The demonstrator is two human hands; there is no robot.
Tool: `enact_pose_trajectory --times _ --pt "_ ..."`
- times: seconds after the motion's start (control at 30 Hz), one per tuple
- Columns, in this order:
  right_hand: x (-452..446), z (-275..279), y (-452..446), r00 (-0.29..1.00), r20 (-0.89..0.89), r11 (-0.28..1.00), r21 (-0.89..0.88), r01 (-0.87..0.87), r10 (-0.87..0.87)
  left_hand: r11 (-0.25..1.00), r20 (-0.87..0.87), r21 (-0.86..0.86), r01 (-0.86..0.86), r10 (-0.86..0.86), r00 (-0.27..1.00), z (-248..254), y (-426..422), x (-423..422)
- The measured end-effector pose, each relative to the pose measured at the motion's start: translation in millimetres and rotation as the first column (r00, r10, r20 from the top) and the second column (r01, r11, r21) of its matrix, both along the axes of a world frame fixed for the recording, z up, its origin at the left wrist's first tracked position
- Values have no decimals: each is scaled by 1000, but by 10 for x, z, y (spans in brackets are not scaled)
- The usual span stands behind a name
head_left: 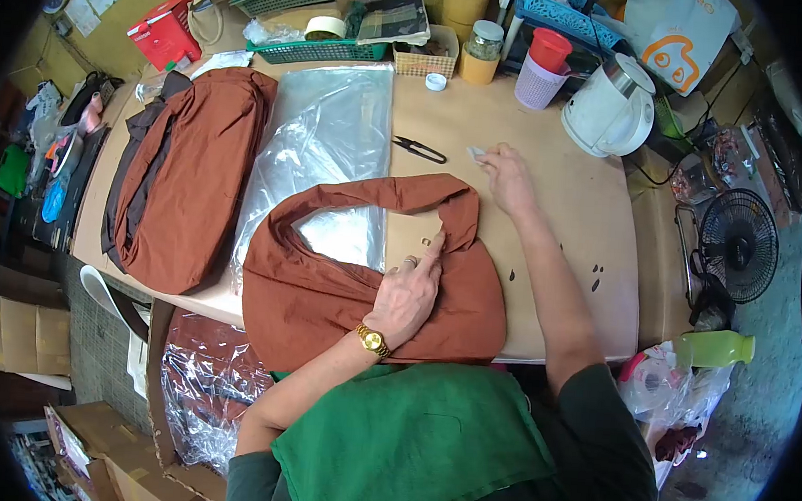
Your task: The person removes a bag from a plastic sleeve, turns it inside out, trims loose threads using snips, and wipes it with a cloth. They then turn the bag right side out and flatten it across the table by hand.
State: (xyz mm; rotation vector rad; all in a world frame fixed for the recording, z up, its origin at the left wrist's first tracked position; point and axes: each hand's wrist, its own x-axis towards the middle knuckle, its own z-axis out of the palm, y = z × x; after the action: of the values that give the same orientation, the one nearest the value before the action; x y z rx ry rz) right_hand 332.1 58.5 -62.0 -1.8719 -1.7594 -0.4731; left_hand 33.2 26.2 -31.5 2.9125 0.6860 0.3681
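A rust-brown fabric shoulder bag [471,301] lies on the table, its strap looping away from me. My left hand [406,292], with a ring and a gold watch at the wrist, rests on the bag near the right end of its opening. Its index finger is stretched toward the base of the strap, beside a small metal-looking ring [426,242]. Farther right and beyond the bag, my right hand [508,179] pinches a small whitish piece [476,152] just above the table; its kind is unclear. Black thread snips [419,150] lie left of that hand.
More brown bags [194,178] are stacked at the left, beside clear plastic sheets [321,126]. At the back stand baskets [427,55], a jar [482,49], a purple cup [540,83] and a white kettle [609,107]. A fan [737,243] is at right.
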Motion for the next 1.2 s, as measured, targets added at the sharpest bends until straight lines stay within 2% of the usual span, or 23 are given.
enact_pose_trajectory --times 0.07,0.1,0.13,0.17,0.23,0.3,0.33,0.4,0.47,0.57,0.63,0.67,0.73,0.8,0.87,0.93,1.0,1.13,1.2 --pt "34 78 21 899 -395 970 -219 107 -188 1000 53 7 -3 3 999 -99 8 -14" --pt "-40 208 -11 899 -397 970 -220 102 -184 1000 51 7 -8 8 999 -75 0 -26" --pt "-179 419 -81 690 -718 984 -170 -52 -87 1000 45 -15 -19 20 999 -27 -5 -28" --pt "-324 565 -158 370 -929 982 -69 -177 2 999 40 -39 -30 32 999 0 -10 -25" --pt "-646 590 -396 281 -959 945 -79 -317 14 998 37 -57 -33 35 999 0 -6 -18" --pt "-1052 552 -613 685 -720 928 -174 -331 109 997 37 -71 -31 34 999 -15 -4 -13" --pt "-1116 457 -656 686 -720 927 -176 -331 108 997 20 -63 -42 43 999 -26 -7 -11" --pt "-1196 221 -698 863 -504 960 -219 -176 44 997 3 -57 -52 52 999 -48 -17 -15" --pt "-1185 136 -658 873 -486 968 -200 -154 39 998 79 -5 -60 60 995 -86 -18 -10" --pt "-1022 94 -515 860 -510 975 -197 -104 -12 997 -14 -34 -69 69 998 -89 -3 4" --pt "-934 209 -452 916 -353 971 -208 120 -189 997 49 -39 -66 68 996 -60 -7 -11" --pt "-954 250 -473 918 -350 972 -203 120 -187 997 107 -48 -67 72 992 -49 0 -12" --pt "-1153 335 -583 908 -413 965 -260 -39 -75 997 95 -38 -62 65 993 -101 15 -17" --pt "-1274 164 -597 921 -380 961 -274 -23 -86 998 74 -37 -42 45 996 -131 5 -37" --pt "-1187 148 -491 893 -414 962 -265 65 -174 999 62 -2 -46 46 997 -121 16 -24" --pt "-1086 136 -349 914 -375 973 -217 78 -157 999 68 -2 -39 39 997 -123 26 -26" --pt "-1045 188 -259 970 -196 982 -149 115 -144 999 71 -4 -33 33 997 -109 17 -44" --pt "-1267 194 -476 975 -209 985 -168 34 -69 998 70 -47 -34 38 997 -88 51 -37" --pt "-1324 126 -554 941 -322 982 -182 45 -103 996 63 -85 -32 37 997 -104 25 -38"
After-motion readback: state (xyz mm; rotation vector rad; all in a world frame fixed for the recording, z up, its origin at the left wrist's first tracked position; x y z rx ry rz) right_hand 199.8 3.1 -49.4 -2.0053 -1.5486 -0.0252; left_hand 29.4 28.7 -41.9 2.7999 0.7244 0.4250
